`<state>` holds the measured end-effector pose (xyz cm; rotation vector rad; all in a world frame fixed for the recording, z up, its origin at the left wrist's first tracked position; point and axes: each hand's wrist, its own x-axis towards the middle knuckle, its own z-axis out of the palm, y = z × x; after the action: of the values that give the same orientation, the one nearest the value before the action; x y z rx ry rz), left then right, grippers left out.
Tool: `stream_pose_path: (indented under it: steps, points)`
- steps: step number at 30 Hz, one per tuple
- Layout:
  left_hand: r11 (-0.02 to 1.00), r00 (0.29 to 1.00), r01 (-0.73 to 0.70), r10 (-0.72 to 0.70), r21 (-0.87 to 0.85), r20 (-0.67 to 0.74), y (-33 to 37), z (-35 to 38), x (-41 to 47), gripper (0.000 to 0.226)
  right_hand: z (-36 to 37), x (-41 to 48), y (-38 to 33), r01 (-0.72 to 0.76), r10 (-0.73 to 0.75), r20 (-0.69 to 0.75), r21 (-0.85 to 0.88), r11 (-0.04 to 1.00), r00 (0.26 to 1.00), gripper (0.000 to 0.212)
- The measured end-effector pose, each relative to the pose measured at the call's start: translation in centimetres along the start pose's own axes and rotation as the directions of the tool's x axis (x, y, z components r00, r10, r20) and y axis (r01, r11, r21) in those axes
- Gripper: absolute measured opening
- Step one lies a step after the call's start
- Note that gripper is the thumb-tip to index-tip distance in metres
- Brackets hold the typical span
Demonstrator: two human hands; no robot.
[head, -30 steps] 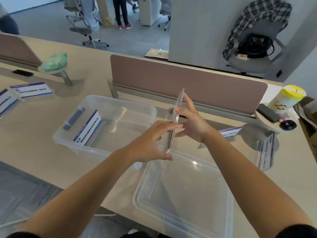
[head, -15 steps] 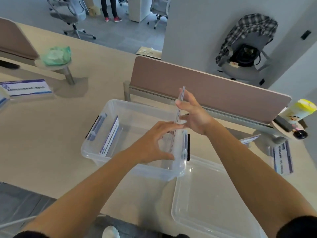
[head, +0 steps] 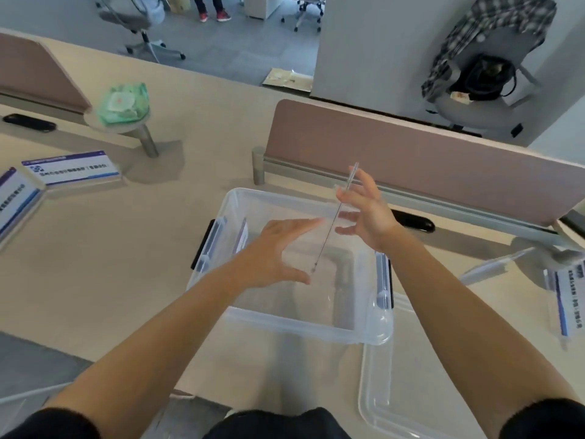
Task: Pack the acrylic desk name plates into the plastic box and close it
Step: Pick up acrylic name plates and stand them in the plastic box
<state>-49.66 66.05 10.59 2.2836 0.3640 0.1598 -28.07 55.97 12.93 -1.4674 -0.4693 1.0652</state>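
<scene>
A clear plastic box (head: 294,321) stands open on the desk in front of me. One name plate (head: 241,233) leans inside against its left wall. Over the box's middle I hold another acrylic name plate (head: 334,220) edge-on and tilted, its lower corner dipping into the box. My right hand (head: 367,213) grips its upper part, fingers wrapped over the edge. My left hand (head: 275,255) is spread beside its lower part, fingers straight and thumb under the bottom corner. The clear lid (head: 411,394) lies flat to the box's right.
More name plates lie on the desk at far left (head: 71,167) and far right (head: 566,299). A brown divider panel (head: 411,153) runs behind the box. A green pack on a round stand (head: 123,104) is back left. A black cable slot (head: 411,220) is behind my right wrist.
Both hands carried the plate leftward from above the lid to above the box. My left hand's fingers have spread and loosened beside it.
</scene>
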Motion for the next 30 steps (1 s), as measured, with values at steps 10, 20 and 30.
stream_pose_path:
  steps: [10,20,30]
  points:
    - [0.8,0.884,0.464,-0.39,0.38,-0.259,-10.8,-3.4,-1.5,0.083,1.4,4.6,7.6,-0.07,0.069,0.09,0.012,0.997,0.994,0.08]
    - [0.817,0.807,0.562,-0.507,0.131,-0.303,-14.2,-2.1,-1.4,0.06,4.6,5.6,13.0,-0.191,0.194,0.02,-0.106,0.976,0.981,0.073]
    - [0.815,0.815,0.559,-0.506,0.151,-0.283,-13.3,-1.8,-1.3,0.058,4.8,6.2,16.1,-0.286,0.285,0.04,0.021,0.958,0.958,0.071]
